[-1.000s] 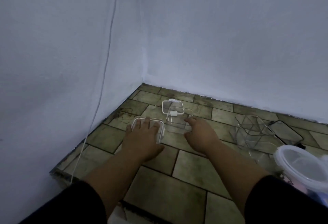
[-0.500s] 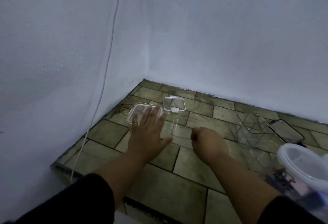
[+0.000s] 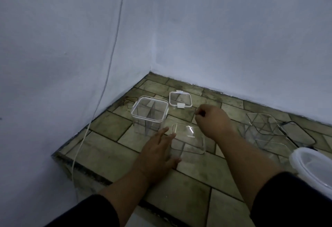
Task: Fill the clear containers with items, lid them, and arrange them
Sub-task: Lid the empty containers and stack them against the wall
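A clear square container (image 3: 150, 113) with a white-rimmed lid on it stands at the back left of the tiled floor. A loose clear lid with white clips (image 3: 180, 100) lies flat just right of it. Closer to me stands an open clear container (image 3: 190, 141) with no lid. My left hand (image 3: 158, 155) lies flat against its left side, fingers spread, holding nothing. My right hand (image 3: 212, 120) hovers over its far right corner with the fingers curled shut; I cannot make out anything in them.
A larger open clear container (image 3: 264, 128) and a dark-rimmed lid (image 3: 298, 133) sit at the right. A round white-rimmed tub (image 3: 312, 165) is at the near right. Walls meet in a corner behind; a white cable (image 3: 100, 97) hangs down the left wall. The floor step edge (image 3: 93, 173) runs near left.
My left hand has come off the lidded container and drawn back beside the open one. My right hand has moved forward over the open container.
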